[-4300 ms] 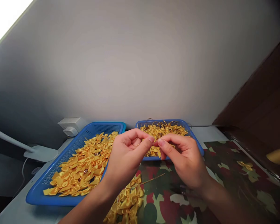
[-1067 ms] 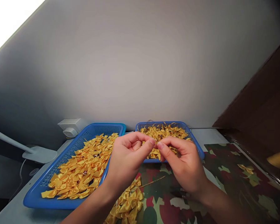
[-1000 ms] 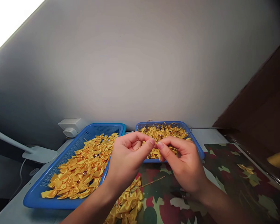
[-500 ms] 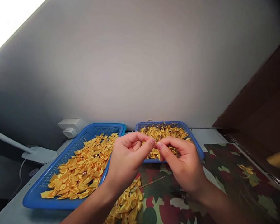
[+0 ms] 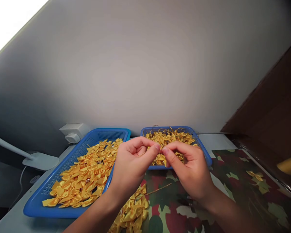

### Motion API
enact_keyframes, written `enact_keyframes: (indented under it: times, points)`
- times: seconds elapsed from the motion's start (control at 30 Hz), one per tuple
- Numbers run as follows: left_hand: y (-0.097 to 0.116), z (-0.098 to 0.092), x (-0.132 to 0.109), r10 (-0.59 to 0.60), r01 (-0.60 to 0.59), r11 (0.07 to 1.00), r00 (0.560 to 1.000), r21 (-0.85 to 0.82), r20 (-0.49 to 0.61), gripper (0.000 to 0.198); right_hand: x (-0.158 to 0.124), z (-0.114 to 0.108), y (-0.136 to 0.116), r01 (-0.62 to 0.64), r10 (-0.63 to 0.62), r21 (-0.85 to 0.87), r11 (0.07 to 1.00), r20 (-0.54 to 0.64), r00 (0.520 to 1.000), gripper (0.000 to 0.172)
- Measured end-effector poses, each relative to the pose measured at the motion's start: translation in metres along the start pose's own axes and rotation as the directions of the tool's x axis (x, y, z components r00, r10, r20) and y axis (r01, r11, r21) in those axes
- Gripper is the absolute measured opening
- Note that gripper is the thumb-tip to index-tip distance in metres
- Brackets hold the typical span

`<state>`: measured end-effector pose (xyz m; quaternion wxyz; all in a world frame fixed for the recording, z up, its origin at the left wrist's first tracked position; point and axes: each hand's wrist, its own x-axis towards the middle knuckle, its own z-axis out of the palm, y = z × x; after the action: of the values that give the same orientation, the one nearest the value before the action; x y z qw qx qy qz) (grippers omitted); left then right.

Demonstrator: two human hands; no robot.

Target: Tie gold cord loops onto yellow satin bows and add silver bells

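Head view: L hand (image 5: 129, 163) is apparently clamping a thin gold strand (image 5: 143, 154), mostly hidden, visible length slanting up twd. R hand (image 5: 190, 165). R tips are pressing together just beside L's, contents unclear; blue basket (image 5: 207, 157) w/ satin bows (image 5: 168, 138) is sitting beyond.

Single head-worn camera, facing forward and down; left hand (image 5: 132, 165) and right hand (image 5: 190, 168) close in view, table (image 5: 219, 141) beyond, wall (image 5: 135, 64) at far side.

Backs onto plain grey wall (image 5: 135, 64); has brown panel (image 5: 276, 94) right, bright white patch (image 5: 12, 22) upper left, pale bench (image 5: 219, 142) below.
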<state>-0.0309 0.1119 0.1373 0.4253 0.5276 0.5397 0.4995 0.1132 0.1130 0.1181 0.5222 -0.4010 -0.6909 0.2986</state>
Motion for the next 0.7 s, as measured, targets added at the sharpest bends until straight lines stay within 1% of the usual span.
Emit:
enact_keyframes:
  times: [0.2, 0.7]
  points:
    - [0.0005, 0.0, -0.0007, -0.012, 0.011, 1.0, 1.0, 0.008, 0.002, 0.026, 0.0002, -0.0002, -0.0007, -0.009, 0.009, -0.015, 1.0, 0.008, 1.0, 0.027]
    - [0.0008, 0.0008, 0.0006, 0.015, -0.015, 1.0, 1.0, 0.006, 0.02, 0.026, 0.0, 0.0002, -0.0002, -0.011, 0.011, -0.007, 1.0, 0.016, 1.0, 0.028]
